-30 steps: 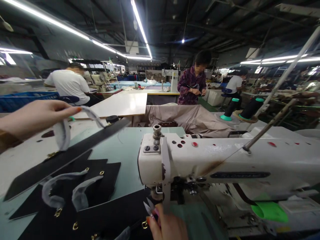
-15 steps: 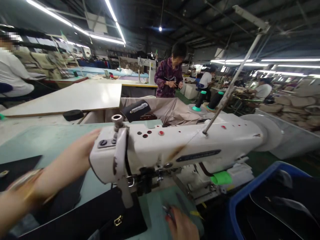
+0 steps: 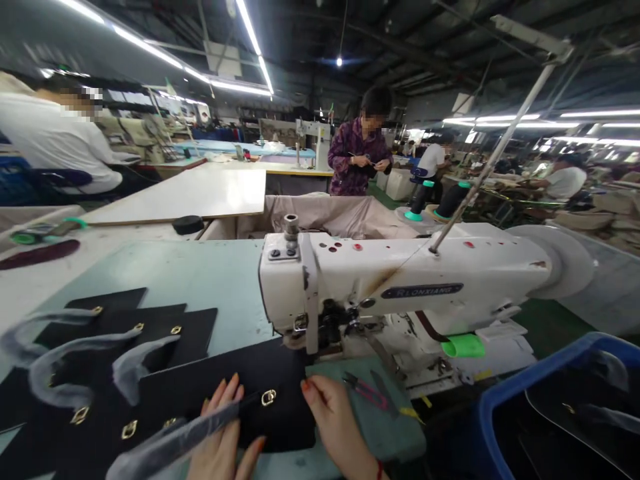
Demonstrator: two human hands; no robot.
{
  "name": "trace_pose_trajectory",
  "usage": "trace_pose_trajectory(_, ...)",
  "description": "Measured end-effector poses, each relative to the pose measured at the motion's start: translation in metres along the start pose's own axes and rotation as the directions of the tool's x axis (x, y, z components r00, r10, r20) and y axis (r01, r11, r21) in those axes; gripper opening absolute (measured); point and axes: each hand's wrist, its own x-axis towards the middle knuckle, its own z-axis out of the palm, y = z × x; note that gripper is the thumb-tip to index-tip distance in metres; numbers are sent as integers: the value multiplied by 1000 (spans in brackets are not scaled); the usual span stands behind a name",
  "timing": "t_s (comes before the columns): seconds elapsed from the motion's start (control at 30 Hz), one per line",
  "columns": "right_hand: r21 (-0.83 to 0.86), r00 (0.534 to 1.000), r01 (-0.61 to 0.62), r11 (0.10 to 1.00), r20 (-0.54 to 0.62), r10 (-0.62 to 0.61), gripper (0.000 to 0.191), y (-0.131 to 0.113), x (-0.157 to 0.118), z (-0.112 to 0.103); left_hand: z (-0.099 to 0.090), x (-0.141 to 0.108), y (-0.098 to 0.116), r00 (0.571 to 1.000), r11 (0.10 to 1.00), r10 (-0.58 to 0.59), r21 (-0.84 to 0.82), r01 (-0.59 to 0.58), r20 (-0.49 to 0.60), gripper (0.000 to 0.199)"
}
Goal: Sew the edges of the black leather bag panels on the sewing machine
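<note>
A: What are the fingers doing?

B: The left hand point(image 3: 220, 443) is lying flat, fingers point(image 3: 223, 399) spread open, pressing on the black leather panel point(image 3: 240, 400) at the near edge of the desk point(image 3: 200, 280). A wrapped strap handle point(image 3: 175, 443) is running under that palm. The right hand point(image 3: 337, 427) is resting its fingers on the panel's right edge, loosely curled, gripping nothing that I can see.

A: Where is the panel sitting?

B: Just in front of the needle area of the white sewing machine point(image 3: 400, 280), with a gold buckle point(image 3: 269, 397) between the two hands.

A: How is it likely handling?

B: I'm judging it light and fairly stiff, flexing rather than draping, with a smooth face that may be sliding on the desk. Flat palms near the edges should be steadying it, keeping clear of the buckle.

A: And around it?

B: More black panels point(image 3: 150, 333) with wrapped handles are lying to the left, thread snips point(image 3: 367, 390) to the right, and a blue bin point(image 3: 505, 407) further right.
</note>
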Motion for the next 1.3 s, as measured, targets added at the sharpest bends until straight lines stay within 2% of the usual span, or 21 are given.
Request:
trace_pose_trajectory(0.07, 113, 997, -80, 990, 28, 77, 48, 4, -2, 2, 4, 21, -12, 999, 999, -39, -8, 39, 25, 82)
trace_pose_trajectory(0.1, 164, 992, -120, 979, 48, 113, 48, 5, -2, 2, 1, 34, -17, 999, 1000, -10, -21, 11, 53, 78)
trace_pose_trajectory(0.2, 284, 976, -211, 935, 106, 188, 46, 7, -1, 3, -15, 67, -28, 976, 981, 183, -94, -172, 120, 61)
trace_pose_trajectory(0.3, 355, 976, -217, 909, 112, 189, 46, 4, 4, 5, -24, 85, -38, 923, 919, 369, -187, -346, 110, 42)
trace_pose_trajectory(0.43, 275, 981, -192, 942, 78, 177, 49, 1, 4, 11, -22, 91, -51, 852, 849, 503, -269, -455, 144, 30)
trace_pose_trajectory(0.57, 181, 982, -187, 966, 54, 180, 49, 0, -3, 13, -19, 90, -57, 843, 843, 509, -298, -448, 172, 26)
trace_pose_trajectory(0.83, 101, 981, -195, 975, 22, 194, 46, 2, -6, 15, -20, 84, -50, 879, 870, 454, -289, -401, 149, 21)
trace_pose_trajectory(1.03, 68, 977, -212, 975, 26, 210, 45, -6, -1, 13, -30, 101, -43, 875, 866, 461, -288, -408, 147, 24)
trace_pose_trajectory(1.17, 15, 985, -168, 986, -26, 169, 43, -13, 9, 12, -29, 107, -45, 911, 898, 381, -298, -324, 158, 23)
trace_pose_trajectory(1.3, -8, 986, -147, 989, -74, 146, 41, -13, 19, 13, -24, 106, -51, 929, 913, 333, -301, -275, 162, 24)
